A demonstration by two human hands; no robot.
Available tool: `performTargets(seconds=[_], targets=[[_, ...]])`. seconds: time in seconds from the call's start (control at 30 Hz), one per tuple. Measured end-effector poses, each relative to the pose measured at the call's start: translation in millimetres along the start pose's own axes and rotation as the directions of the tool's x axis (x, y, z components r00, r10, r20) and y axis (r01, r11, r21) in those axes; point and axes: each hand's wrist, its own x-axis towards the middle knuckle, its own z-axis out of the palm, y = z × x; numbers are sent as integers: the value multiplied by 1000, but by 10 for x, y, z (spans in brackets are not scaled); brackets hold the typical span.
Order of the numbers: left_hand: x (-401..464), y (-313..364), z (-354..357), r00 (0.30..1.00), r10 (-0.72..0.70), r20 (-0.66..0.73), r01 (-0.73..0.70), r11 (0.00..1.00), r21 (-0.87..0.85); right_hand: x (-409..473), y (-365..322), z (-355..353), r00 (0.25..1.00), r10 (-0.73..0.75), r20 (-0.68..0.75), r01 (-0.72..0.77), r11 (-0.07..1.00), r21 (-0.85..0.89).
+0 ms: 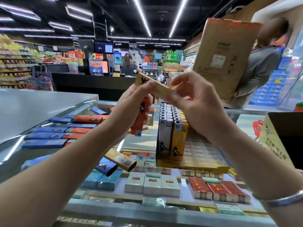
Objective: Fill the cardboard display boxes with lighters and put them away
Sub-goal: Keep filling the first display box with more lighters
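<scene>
Above the display box (170, 133) on the glass worktop (73, 161), left hand (141, 95) grips an orange lighter (141, 118) plus the tan lighter (154, 86); right hand (193, 99) pinches its other end. Risk: orange one slips during transfer, toppling boxed rows.

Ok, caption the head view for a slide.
Both hands, left and right, hold a tan lighter above the half-filled display box.
</scene>
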Motion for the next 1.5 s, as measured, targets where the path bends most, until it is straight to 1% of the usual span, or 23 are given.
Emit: performTargets(seconds=[0.07,0.17,0.2,0.27,0.33,0.37,0.43,0.5,0.53,0.6,0.67,0.73,0.87,1.0,1.07,1.13,1.23,1.33,1.43,1.5], targets=[[30,-18,-15,999,-24,-25,24,1000,-2,50,65,-121,994,49,-93,-38,992,124],[55,-54,-50,999,-30,-29,29,999,-23,115,174,-286,967,174,-185,-109,942,317],[59,-64,-56,999,-30,-26,29,999,-18,135,212,-333,955,212,-209,-129,927,353],[65,-91,-59,999,-33,-14,33,999,-12,171,285,-427,933,260,-250,-155,915,373],[66,-120,-59,1000,-26,5,26,999,31,188,356,-529,927,264,-267,-168,928,334],[64,-133,-57,1000,-21,16,20,997,71,185,392,-579,934,256,-249,-178,938,299],[59,-162,-51,1000,-10,25,6,988,153,168,467,-656,958,244,-153,-215,959,187],[59,-187,-42,1000,7,16,-10,978,209,149,531,-673,970,239,-45,-241,969,-46],[60,-197,-37,1000,19,12,-21,974,227,141,552,-661,973,229,1,-225,957,-183],[63,-210,-32,999,40,1,-39,963,266,127,568,-628,976,202,82,-151,898,-414],[71,-212,-45,999,43,-17,-36,952,303,118,562,-620,969,201,141,-98,842,-530],[79,-196,-60,999,37,-31,-26,947,319,114,547,-634,958,231,171,-102,830,-549],[87,-166,-68,993,102,-59,-73,927,369,122,520,-638,953,237,189,-92,820,-565],[68,-159,-60,990,121,-78,-83,922,379,137,526,-641,962,225,157,-92,803,-589],[68,-156,-51,988,128,-83,-88,924,371,136,536,-650,963,233,135,-109,794,-598],[69,-151,-47,987,124,-103,-82,937,340,133,551,-645,958,248,146,-111,786,-608],[85,-146,-67,976,148,-158,-87,937,339,140,566,-635,946,282,159,-125,771,-625],[89,-120,-98,962,175,-208,-102,941,322,147,584,-638,944,293,152,-119,733,-670],[66,-84,-115,945,205,-253,-122,943,308,141,583,-611,970,211,124,-70,724,-686],[46,-51,-112,934,239,-264,-154,939,307,140,540,-557,991,126,37,-76,779,-622]])
